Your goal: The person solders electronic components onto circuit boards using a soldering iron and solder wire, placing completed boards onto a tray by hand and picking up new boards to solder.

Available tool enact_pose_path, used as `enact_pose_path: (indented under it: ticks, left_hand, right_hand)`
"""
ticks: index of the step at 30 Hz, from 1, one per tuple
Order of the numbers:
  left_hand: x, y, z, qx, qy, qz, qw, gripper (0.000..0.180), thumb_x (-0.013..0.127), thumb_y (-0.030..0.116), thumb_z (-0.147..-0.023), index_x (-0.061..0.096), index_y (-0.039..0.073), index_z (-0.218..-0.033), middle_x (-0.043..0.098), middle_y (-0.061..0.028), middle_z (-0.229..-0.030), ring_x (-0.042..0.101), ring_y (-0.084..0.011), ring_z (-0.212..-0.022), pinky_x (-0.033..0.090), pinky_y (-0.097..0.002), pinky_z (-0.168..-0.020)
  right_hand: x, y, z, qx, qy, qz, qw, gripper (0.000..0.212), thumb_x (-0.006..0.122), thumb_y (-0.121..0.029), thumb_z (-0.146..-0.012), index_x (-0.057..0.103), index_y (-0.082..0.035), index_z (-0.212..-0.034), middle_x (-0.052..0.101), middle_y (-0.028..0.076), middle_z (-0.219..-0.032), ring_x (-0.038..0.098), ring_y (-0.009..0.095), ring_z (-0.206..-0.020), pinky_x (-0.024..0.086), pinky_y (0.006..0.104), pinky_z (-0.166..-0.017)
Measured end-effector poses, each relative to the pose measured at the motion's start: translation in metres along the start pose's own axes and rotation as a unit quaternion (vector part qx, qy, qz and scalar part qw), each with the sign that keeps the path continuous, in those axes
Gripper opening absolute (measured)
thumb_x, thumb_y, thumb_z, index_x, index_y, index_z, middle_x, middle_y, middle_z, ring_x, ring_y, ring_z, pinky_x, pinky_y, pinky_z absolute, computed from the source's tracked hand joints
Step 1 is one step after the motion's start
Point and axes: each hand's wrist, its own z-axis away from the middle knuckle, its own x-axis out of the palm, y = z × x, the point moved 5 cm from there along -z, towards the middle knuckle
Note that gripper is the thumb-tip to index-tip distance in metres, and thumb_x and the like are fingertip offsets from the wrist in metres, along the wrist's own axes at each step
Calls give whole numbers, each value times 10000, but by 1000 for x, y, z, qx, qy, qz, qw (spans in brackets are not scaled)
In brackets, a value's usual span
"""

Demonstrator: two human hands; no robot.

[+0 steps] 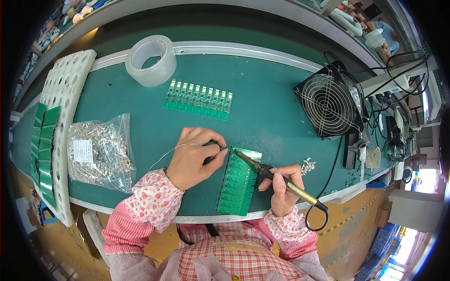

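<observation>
A green circuit board panel lies on the mat in front of me, with a row of pins along its left edge. My right hand grips a soldering iron by its handle, and the tip points at the panel's upper left corner. Beside that corner, the thumb and fingers of my left hand are pinched together. A thin solder wire runs over the back of this hand into its fingers; the end in the pinch is too small to make out. Farther back lies a second panel with components on it.
A roll of clear tape stands at the back. On the left are a bag of small metal parts and a white foam tray with green panels. A black fan, cables and loose metal parts are on the right.
</observation>
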Motion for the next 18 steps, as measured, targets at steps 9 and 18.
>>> enact_pose_path:
  ticks: [9,18]
  left_hand:
    - [0,2,2,32,23,-23,999,201,695,69,-741,544,51,-609,619,-3,-925,559,-212,-896,374,-370,-818]
    - [-2,5,3,49,36,-38,997,211,693,79,-748,534,52,-612,604,-12,-906,552,-207,-853,379,-357,-785]
  right_hand:
    - [0,0,-1,-24,0,-13,1000,120,558,-66,-904,514,47,-900,638,127,-672,626,142,-547,503,247,-513]
    - [0,0,1,-30,-14,0,999,107,556,-49,-891,517,49,-907,636,129,-679,624,143,-546,504,247,-520]
